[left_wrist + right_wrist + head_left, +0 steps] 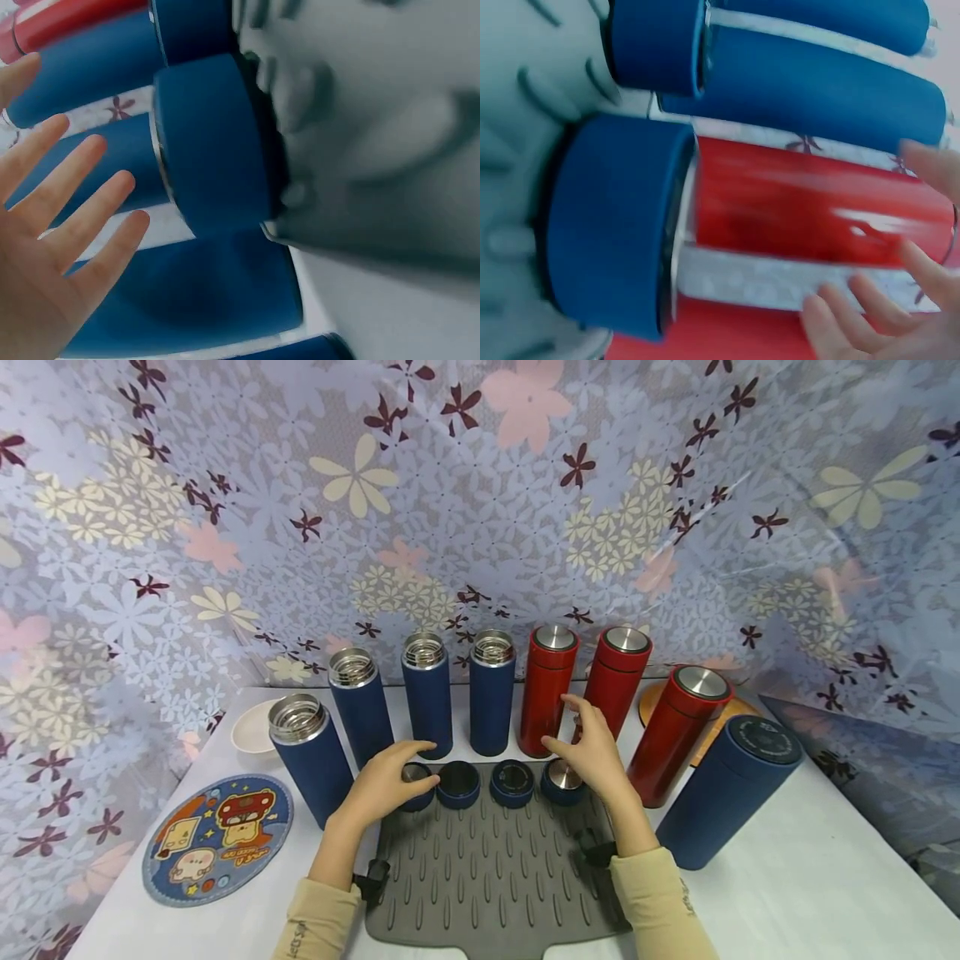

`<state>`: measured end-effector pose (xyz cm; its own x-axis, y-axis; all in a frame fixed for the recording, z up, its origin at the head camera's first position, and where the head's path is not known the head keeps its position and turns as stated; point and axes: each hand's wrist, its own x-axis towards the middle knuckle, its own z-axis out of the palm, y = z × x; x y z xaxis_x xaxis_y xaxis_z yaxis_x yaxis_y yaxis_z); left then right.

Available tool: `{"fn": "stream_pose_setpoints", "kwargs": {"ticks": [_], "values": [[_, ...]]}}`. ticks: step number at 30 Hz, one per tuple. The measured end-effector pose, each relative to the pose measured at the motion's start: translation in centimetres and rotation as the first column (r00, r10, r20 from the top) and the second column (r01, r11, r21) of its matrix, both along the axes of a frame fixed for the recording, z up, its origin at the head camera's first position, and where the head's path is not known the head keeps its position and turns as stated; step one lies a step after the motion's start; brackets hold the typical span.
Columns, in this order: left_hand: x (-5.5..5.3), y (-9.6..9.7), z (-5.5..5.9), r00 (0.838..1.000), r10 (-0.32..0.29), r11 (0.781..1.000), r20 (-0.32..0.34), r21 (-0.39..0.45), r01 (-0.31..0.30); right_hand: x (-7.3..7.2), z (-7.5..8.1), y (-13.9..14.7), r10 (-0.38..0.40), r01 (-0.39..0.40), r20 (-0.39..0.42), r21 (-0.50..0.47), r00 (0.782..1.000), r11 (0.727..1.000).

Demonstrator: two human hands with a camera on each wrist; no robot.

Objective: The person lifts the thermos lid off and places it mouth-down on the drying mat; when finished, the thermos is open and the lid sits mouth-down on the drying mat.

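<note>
Several blue flask lids stand in a row along the far edge of a grey ridged mat (491,893). My left hand (390,781) hovers over the leftmost lid (414,800) with its fingers spread, and partly hides it. In the left wrist view a blue lid (214,146) stands beyond the fingertips, apart from them. Above the rightmost lid (561,792), my right hand (596,747) is held with thumb and fingers apart, holding nothing. Behind it rise a red flask (550,681) and another red flask (618,672). Two middle lids, one (458,789) and another (512,789), lie between the hands.
Several lidless blue flasks, including one (428,702) at the back, stand left of the red ones. A third red flask (675,739) and a lidded blue flask (727,797) stand right. A round cartoon mat (258,852) and white bowl (251,731) lie left.
</note>
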<state>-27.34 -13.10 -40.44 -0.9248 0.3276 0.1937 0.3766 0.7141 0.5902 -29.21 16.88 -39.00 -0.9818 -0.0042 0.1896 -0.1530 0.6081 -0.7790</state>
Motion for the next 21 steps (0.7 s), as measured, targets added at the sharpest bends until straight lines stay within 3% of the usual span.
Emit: {"fn": "stream_pose_setpoints", "kwargs": {"ticks": [6, 15, 21], "values": [[-0.4, -0.7, -0.6, 0.999, 0.021, 1.0, 0.029, 0.003, -0.021, -1.2, 0.2, -1.0, -0.069, 0.048, -0.081, -0.233, 0.994, 0.971], [-0.8, -0.9, -1.1, 1.0, 0.015, 1.0, 0.009, -0.003, -0.015, -3.5, -0.2, -2.1, -0.13, 0.1, -0.064, -0.342, 0.989, 0.934], [-0.8, -0.9, -1.3, 0.999, 0.015, 1.0, 0.034, 0.02, -0.015, -4.6, -0.8, -2.6, -0.163, 0.14, -0.018, -0.424, 0.986, 0.895]]}}
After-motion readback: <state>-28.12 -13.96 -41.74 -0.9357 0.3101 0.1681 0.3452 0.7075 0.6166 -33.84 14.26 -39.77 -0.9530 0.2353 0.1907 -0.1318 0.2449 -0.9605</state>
